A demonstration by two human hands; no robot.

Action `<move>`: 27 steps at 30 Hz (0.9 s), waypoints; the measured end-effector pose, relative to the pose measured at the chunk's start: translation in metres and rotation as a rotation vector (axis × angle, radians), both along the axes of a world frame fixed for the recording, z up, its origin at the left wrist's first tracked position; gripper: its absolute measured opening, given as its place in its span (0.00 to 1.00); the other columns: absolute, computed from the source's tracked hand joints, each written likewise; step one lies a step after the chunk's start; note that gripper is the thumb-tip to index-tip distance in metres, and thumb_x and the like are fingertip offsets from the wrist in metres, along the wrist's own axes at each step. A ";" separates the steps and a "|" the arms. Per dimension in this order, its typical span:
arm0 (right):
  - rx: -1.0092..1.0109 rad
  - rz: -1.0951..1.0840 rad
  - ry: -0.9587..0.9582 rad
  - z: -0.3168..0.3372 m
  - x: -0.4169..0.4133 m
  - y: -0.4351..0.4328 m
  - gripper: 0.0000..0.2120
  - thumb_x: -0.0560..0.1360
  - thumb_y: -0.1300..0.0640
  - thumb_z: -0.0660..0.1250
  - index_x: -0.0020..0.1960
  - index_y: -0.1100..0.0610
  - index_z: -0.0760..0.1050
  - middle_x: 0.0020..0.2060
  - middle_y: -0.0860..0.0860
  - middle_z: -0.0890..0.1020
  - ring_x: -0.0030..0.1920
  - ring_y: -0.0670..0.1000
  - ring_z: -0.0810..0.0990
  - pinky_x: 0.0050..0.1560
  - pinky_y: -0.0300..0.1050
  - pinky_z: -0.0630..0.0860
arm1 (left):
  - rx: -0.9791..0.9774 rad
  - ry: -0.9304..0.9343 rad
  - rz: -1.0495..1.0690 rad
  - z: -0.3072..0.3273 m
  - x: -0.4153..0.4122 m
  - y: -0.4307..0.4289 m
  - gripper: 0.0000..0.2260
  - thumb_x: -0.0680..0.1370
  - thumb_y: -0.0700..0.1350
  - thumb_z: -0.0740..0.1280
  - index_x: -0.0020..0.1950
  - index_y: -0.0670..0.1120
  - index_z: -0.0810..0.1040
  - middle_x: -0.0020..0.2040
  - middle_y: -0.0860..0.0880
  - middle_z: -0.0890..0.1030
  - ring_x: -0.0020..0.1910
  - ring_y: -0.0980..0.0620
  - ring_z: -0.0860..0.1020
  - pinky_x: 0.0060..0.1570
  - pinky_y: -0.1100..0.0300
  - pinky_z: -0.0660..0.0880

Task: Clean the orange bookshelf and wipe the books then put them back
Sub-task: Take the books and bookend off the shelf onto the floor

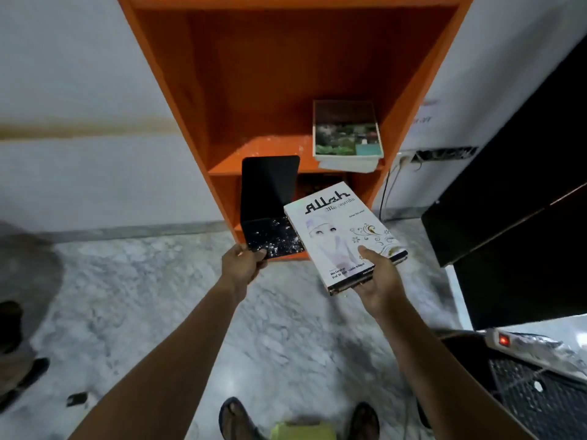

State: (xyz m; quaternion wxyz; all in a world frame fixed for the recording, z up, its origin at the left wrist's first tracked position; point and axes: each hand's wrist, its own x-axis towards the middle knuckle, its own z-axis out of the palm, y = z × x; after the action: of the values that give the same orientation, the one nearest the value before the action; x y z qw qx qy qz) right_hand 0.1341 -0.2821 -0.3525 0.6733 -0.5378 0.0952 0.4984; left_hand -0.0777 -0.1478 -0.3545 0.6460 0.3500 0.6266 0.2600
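Only the head view here, looking down at both arms stretched out toward the orange bookshelf point(254, 90), which stands against a pale wall on a marbled grey floor point(143, 281). The left hand point(241, 265) holds a black L-shaped bookend point(270, 192) by the near corner of its flat base, thumb on top and fingers curled under it. The base is speckled all over with white dust or flakes, and the upright plate stands in front of the shelf's lower compartment. The right hand point(378, 281) grips a white book point(343, 236) with "Allah" in black letters on the cover, thumb pressed on the cover and fingers wrapped underneath. There looks to be a dark-edged book stacked under it in the same grip, but I can't tell for sure. The book is tilted and sits just beside the bookend, overlapping its base edge, in the air in front of the shelf. On the middle shelf board, at the right side, a small stack of books point(346, 134) lies flat with a landscape photo cover on top. The board around it has pale specks. At the right edge there's dark furniture point(524, 217) and a power strip point(505, 339) with a lit red switch. Sandalled feet point(235, 417) show at the bottom.
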 end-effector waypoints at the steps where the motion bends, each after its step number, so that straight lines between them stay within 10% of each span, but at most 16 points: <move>1: -0.069 0.012 -0.003 -0.022 -0.001 -0.005 0.18 0.78 0.62 0.69 0.67 0.59 0.75 0.61 0.57 0.83 0.55 0.59 0.85 0.58 0.59 0.80 | -0.035 0.018 0.006 -0.020 -0.002 -0.003 0.08 0.77 0.33 0.71 0.51 0.43 0.75 0.39 0.43 0.81 0.26 0.57 0.79 0.24 0.66 0.67; 10: -0.381 -0.132 0.127 -0.399 -0.003 0.022 0.22 0.73 0.67 0.70 0.66 0.56 0.76 0.56 0.57 0.85 0.55 0.62 0.84 0.43 0.52 0.84 | -0.285 0.083 0.083 -0.400 0.006 0.003 0.10 0.77 0.26 0.67 0.54 0.37 0.73 0.40 0.37 0.77 0.27 0.49 0.73 0.18 0.68 0.66; 15: -0.381 -0.201 0.199 -0.574 -0.007 0.040 0.26 0.73 0.67 0.71 0.69 0.55 0.72 0.58 0.57 0.84 0.57 0.62 0.84 0.58 0.67 0.80 | -0.327 0.107 0.102 -0.578 -0.006 -0.009 0.07 0.78 0.30 0.69 0.51 0.40 0.75 0.40 0.39 0.79 0.24 0.54 0.78 0.21 0.68 0.70; 21: -0.390 -0.138 0.225 -0.699 -0.020 0.018 0.25 0.75 0.60 0.72 0.71 0.51 0.74 0.61 0.54 0.84 0.58 0.57 0.84 0.56 0.60 0.83 | -0.226 0.218 0.078 -0.692 -0.014 -0.009 0.08 0.78 0.32 0.70 0.46 0.43 0.77 0.39 0.42 0.79 0.23 0.59 0.77 0.25 0.69 0.73; 27: -0.545 -0.131 0.140 -0.746 -0.043 0.003 0.19 0.77 0.56 0.75 0.65 0.58 0.76 0.57 0.55 0.85 0.54 0.56 0.85 0.48 0.55 0.84 | -0.139 0.613 0.050 -0.739 -0.013 -0.015 0.13 0.73 0.47 0.78 0.54 0.44 0.83 0.50 0.43 0.84 0.53 0.42 0.82 0.56 0.53 0.79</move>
State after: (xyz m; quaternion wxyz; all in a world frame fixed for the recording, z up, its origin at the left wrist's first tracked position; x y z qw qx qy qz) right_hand 0.0909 -0.2792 -1.0981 0.5266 -0.6559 0.3063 0.4457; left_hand -0.0910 -0.1630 -1.0931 0.4430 0.3514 0.8167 0.1147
